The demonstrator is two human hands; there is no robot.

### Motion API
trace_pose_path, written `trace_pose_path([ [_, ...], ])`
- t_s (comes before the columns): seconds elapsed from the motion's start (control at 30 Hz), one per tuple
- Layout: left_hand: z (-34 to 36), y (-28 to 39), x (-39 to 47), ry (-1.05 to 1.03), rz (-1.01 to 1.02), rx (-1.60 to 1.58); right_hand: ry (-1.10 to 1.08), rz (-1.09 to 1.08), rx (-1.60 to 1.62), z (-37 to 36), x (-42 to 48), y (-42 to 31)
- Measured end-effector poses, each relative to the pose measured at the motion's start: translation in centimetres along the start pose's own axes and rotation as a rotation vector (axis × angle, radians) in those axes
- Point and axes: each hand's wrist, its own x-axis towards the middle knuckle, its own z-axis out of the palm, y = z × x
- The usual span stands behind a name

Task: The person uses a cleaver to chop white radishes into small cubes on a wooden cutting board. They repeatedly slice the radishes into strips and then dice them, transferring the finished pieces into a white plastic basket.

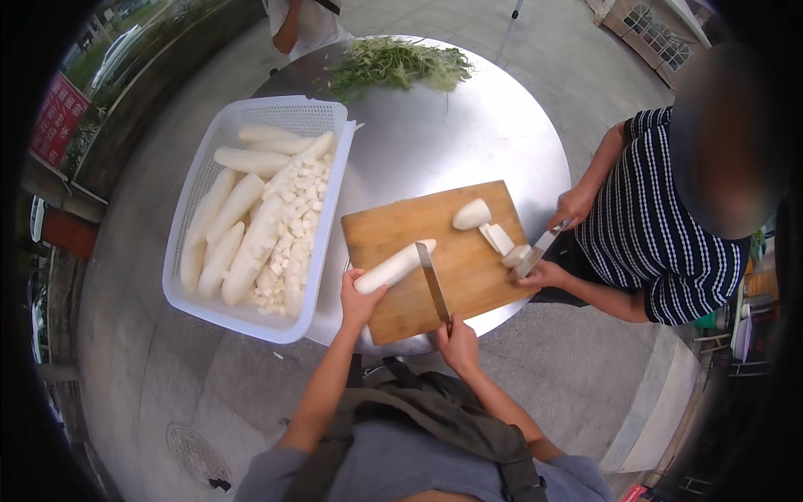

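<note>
My left hand (362,301) grips the near end of a peeled white radish (392,268), which lies slantwise over a wooden cutting board (401,320). In my right hand (458,342) is the handle of a kitchen knife (434,285). Its blade reaches away from me, and the tip end lies across the radish close to the far, tapered end. Whether the edge has entered the flesh cannot be made out. On the board's right half are a radish chunk (472,214) and cut radish slabs (497,240).
At right, a co-worker in a striped shirt (633,219) holds another knife (538,250) over a radish piece on the same board. A white plastic basket (342,188) of whole and diced radish stands at left. Green trimmings (401,66) lie on the far part of the round metal table (401,144).
</note>
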Motion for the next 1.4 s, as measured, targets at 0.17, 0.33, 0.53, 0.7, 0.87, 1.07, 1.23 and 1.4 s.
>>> trace_pose_path([
  [0.17,-1.1,0.9,-1.5,-0.117,0.037,0.407,-0.147,-0.221,-0.143,-1.4,3.2,-0.5],
  [0.33,-0.5,2.3,-2.5,-0.064,0.025,0.417,-0.295,-0.311,-0.297,-4.3,4.7,-3.2],
  [0.53,-0.5,2.7,-2.7,-0.056,0.074,0.480,-0.378,-0.373,-0.419,-6.1,5.7,-3.7],
  [0.7,-0.1,3.0,-3.2,-0.069,0.107,0.530,-0.363,-0.395,-0.438,0.4,7.3,1.1],
  [0.87,0.3,3.6,-2.8,-0.107,-0.007,0.618,-0.299,-0.264,-0.317,2.8,7.8,0.8],
  [1.07,2.2,2.4,-0.4,-0.206,-0.140,0.503,-0.228,-0.255,-0.300,3.8,8.5,-0.4],
  [1.23,1.1,-0.5,0.4,-0.220,-0.153,0.123,-0.209,-0.242,-0.230,3.9,6.7,-1.1],
  [1.4,1.8,-3.5,0.7,-0.108,-0.088,-0.046,-0.188,-0.236,-0.254,2.4,4.8,-3.8],
])
